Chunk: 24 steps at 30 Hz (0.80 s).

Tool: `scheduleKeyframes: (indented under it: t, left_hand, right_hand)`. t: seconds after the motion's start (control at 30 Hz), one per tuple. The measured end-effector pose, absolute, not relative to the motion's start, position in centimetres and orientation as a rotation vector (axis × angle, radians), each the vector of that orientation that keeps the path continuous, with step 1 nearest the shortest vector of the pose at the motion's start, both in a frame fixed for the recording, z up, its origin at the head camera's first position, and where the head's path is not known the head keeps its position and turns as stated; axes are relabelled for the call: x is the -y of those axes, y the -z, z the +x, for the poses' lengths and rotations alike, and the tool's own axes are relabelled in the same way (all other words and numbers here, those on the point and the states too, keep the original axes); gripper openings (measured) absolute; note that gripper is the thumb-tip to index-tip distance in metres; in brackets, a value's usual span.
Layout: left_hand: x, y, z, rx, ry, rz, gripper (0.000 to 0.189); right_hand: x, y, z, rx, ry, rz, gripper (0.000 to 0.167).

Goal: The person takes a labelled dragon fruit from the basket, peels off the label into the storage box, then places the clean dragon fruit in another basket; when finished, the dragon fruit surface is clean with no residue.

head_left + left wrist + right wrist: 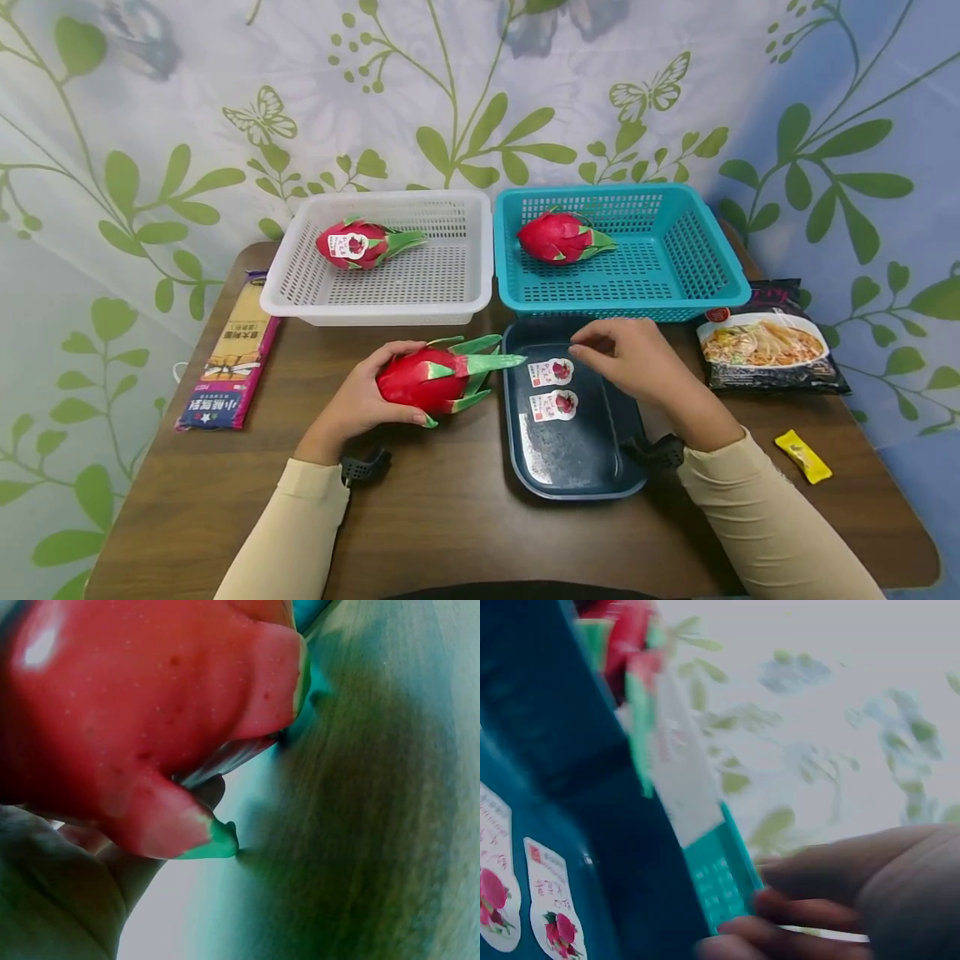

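My left hand [382, 387] grips a red dragon fruit [420, 379] with green leaf tips, just left of a dark blue tray [577, 487]. In the left wrist view the red skin of this dragon fruit [150, 697] fills much of the frame. Two white stickers with a dragon fruit picture lie in the tray, an upper sticker [542, 372] and a lower sticker [543, 407]. My right hand [626, 358] is over the tray's upper right part, its fingers loosely bent. I see no object between these fingers [810, 877].
Behind stand a white basket [420, 312] holding a stickered dragon fruit [382, 242] and a teal basket [630, 296] holding another dragon fruit [555, 237]. A noodle pack [232, 350] lies left. At right are a black food bag [772, 346] and a small yellow packet [802, 456].
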<state>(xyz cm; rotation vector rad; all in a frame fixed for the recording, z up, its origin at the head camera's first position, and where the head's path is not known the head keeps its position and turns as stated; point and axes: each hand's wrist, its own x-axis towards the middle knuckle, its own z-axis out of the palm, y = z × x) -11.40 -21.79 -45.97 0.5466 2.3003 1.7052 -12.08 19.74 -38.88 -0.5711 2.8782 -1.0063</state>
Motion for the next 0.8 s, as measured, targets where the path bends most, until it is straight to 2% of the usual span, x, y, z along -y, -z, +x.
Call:
scheduleKeyframes:
  t: [0.23,0.37,0.5,0.67,0.8]
  left_hand:
    - [21.8,45.9,-11.4,-2.287,-1.701,0.537,0.088]
    - [21.9,45.9,-11.4,-2.3,-1.704,0.537,0.089]
    - [21.9,45.8,-11.4,-2.3,-1.701,0.55,0.089]
    - [21.9,45.8,-11.4,-2.301,-1.695,0.551,0.089]
    - [21.8,45.7,-11.4,-2.304,-1.692,0.553,0.09]
  right_hand:
    - [-22.6,41.4,-12.5,-2.66,1.929,0.156,0.041]
    - [-23.6,42.8,-13.3,-2.302,2.368,0.415,0.041]
    - [-24.3,43.4,-13.5,-1.706,2.724,0.527,0.033]
    - [-24.6,43.7,-13.6,-0.961,2.919,0.519,0.017]
    - [-24.5,44.1,-13.8,-0.545,2.976,0.541,0.021]
